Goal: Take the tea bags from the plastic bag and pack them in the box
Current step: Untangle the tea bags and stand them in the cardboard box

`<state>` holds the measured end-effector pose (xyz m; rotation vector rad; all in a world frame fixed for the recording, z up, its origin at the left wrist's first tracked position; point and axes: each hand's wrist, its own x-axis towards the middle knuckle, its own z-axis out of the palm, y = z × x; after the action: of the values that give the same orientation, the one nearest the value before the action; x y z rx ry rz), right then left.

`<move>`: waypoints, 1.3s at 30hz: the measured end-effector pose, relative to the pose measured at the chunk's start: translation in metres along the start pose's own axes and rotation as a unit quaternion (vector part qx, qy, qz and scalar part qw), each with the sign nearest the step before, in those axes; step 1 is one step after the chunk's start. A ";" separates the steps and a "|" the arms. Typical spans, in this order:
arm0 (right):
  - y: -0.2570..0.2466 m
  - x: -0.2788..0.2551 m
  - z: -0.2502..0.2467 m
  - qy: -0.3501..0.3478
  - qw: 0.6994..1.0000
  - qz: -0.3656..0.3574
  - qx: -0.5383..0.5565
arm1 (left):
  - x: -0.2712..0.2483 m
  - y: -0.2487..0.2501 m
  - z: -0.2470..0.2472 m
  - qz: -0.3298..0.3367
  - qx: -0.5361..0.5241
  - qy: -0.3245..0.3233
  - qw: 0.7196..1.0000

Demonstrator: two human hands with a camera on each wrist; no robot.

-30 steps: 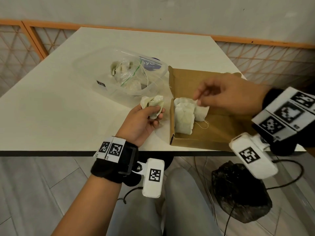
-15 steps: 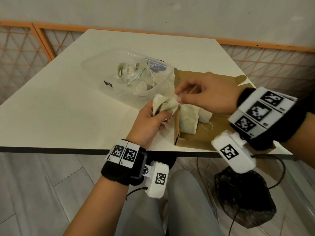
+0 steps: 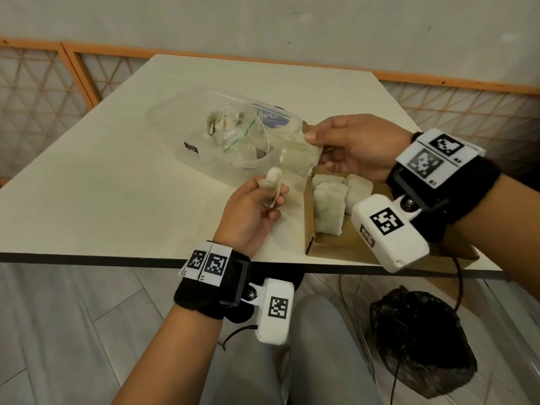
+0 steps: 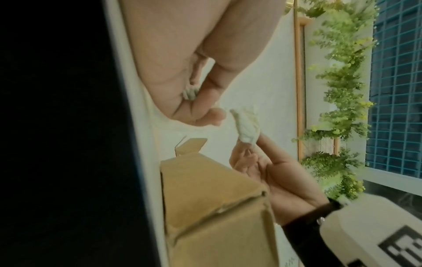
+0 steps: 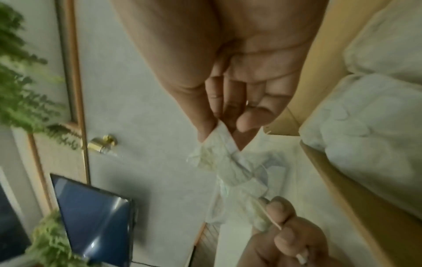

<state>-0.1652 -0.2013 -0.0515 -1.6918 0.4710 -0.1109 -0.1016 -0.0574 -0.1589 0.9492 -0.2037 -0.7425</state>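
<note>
My left hand [image 3: 270, 192] grips a crumpled white tea bag [image 3: 273, 179] just above the table, left of the brown cardboard box [image 3: 324, 247]. My right hand [image 3: 314, 141] pinches a second tea bag [image 3: 301, 157] by its corner, hanging over the box's far left corner, close above the left hand. In the right wrist view, thumb and finger [image 5: 203, 130] pinch this tea bag [image 5: 226, 159], with the left hand [image 5: 280, 227] below it. Several tea bags [image 3: 328, 209] lie flat in the box. The clear plastic bag [image 3: 233, 133] holds more tea bags behind the hands.
The white table [image 3: 102, 185] has its front edge right under my wrists. A black bag [image 3: 420, 340] sits on the floor below the box. An orange lattice railing [image 3: 43, 83] runs behind the table.
My right hand left the box, reached over to the left hand, pinched a tea bag there and drew it up and away. The left hand stayed put, still holding a tea bag.
</note>
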 end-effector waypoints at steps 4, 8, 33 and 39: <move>0.009 -0.003 -0.001 -0.035 0.997 0.019 0.063 | -0.001 0.007 0.000 -0.035 -0.087 -0.017 0.995; 0.020 -0.004 0.009 -0.045 0.998 0.020 0.042 | -0.006 0.003 0.004 0.005 0.020 -0.061 0.998; 0.040 -0.013 -0.020 -0.127 0.932 0.140 -0.309 | 0.001 0.004 0.001 -0.039 -0.020 -0.024 0.999; 0.033 -0.013 -0.025 -0.048 0.938 0.117 -0.322 | 0.001 0.004 0.000 -0.048 -0.034 -0.031 0.998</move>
<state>-0.1934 -0.2233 -0.0759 -2.2492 0.6800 0.3351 -0.0989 -0.0566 -0.1555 0.8768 -0.1875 -0.8626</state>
